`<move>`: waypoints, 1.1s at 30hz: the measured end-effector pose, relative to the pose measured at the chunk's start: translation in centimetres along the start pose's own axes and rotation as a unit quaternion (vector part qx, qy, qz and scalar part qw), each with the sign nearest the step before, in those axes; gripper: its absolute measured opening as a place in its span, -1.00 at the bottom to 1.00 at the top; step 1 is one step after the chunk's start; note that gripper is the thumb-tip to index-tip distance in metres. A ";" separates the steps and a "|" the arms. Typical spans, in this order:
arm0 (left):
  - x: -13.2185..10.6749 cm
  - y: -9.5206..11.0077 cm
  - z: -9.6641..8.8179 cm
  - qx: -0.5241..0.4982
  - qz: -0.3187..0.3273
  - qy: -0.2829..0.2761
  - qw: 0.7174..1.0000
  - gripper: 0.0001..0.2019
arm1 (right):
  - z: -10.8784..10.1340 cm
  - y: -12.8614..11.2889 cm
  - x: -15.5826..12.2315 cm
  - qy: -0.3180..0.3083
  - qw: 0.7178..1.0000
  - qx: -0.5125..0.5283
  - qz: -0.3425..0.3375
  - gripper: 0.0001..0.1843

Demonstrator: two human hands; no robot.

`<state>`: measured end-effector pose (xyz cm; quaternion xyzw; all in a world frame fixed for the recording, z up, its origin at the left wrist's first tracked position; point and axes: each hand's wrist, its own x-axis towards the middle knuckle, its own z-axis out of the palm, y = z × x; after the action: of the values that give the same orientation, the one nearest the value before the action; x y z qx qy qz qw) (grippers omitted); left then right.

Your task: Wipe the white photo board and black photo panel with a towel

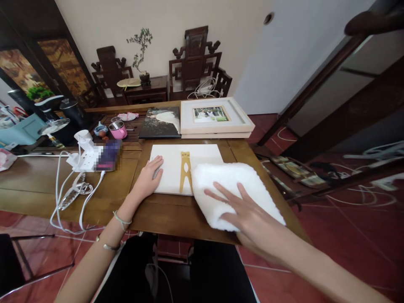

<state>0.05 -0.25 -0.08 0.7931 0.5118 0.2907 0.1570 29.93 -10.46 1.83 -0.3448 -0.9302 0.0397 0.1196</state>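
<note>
A white flat panel (167, 168) lies on the wooden table, with a gold, long-legged piece topped by small ears (184, 166) on its middle. My left hand (148, 179) rests on the panel's left edge, fingers stretched out, holding nothing. Over the panel's right side and the table lies a fluffy white cloth (249, 181). My right hand (244, 208) lies on top of this cloth with its fingers spread, pressing on it rather than visibly gripping it. The panel's right edge is hidden under the cloth.
Behind the panel are a dark picture panel (160, 123) and stacked pale photo frames (217, 120). To the left stand a white power strip (86, 160) with loose cables, a clear hair claw (74, 191), a pink cup (118, 130) and a black kettle (73, 113). The table (164, 214) ends close to my legs.
</note>
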 end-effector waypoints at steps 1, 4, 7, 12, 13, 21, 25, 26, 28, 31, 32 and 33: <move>0.0 0.0 0.0 0.001 0.000 -0.001 1.000 -0.58 | -0.2 -0.2 0.0 -0.006 1.000 0.004 0.003 -0.50; 0.0 0.1 -0.1 0.002 -0.002 -0.003 1.000 -0.58 | -1.1 1.2 2.0 -0.032 0.999 0.019 0.032 -0.43; 0.0 0.1 -0.1 0.001 -0.002 -0.005 1.000 -0.57 | -1.5 4.6 5.6 -0.062 0.995 0.022 0.073 -0.39; -0.1 0.1 -0.1 -0.001 -0.005 -0.009 1.000 -0.57 | -1.1 9.1 10.2 -0.057 0.993 0.017 0.103 -0.37; -0.1 0.0 -0.1 -0.001 -0.005 -0.008 1.000 -0.57 | -1.0 9.3 10.5 -0.054 0.993 0.011 0.104 -0.37; 0.0 0.0 0.0 -0.010 0.000 -0.002 1.000 -0.60 | -1.5 3.0 4.5 -0.032 0.998 0.018 0.048 -0.44; 0.0 0.0 0.0 -0.008 0.000 0.001 1.000 -0.60 | -2.7 -0.3 0.5 -0.045 0.996 0.068 0.033 -0.48; 0.0 0.0 0.0 -0.007 -0.001 0.001 1.000 -0.59 | -3.0 -0.6 0.1 -0.051 0.995 0.074 0.039 -0.49; 0.0 0.0 0.0 -0.006 -0.002 -0.001 1.000 -0.59 | -3.5 -0.5 0.3 -0.057 0.993 0.082 0.055 -0.47; 0.0 0.1 -0.1 -0.006 -0.001 -0.003 1.000 -0.58 | -3.2 1.0 3.2 -0.071 0.990 0.075 0.093 -0.41; 0.0 0.1 -0.1 -0.005 -0.002 -0.003 1.000 -0.58 | -2.9 1.6 4.8 -0.076 0.989 0.067 0.110 -0.40; 0.0 0.1 -0.1 -0.004 -0.002 -0.002 1.000 -0.58 | -2.5 2.1 6.5 -0.080 0.987 0.054 0.128 -0.40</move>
<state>0.05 -0.28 0.06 0.7919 0.5120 0.2906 0.1622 27.14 -4.65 5.14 -0.4493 -0.8816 0.1323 0.0573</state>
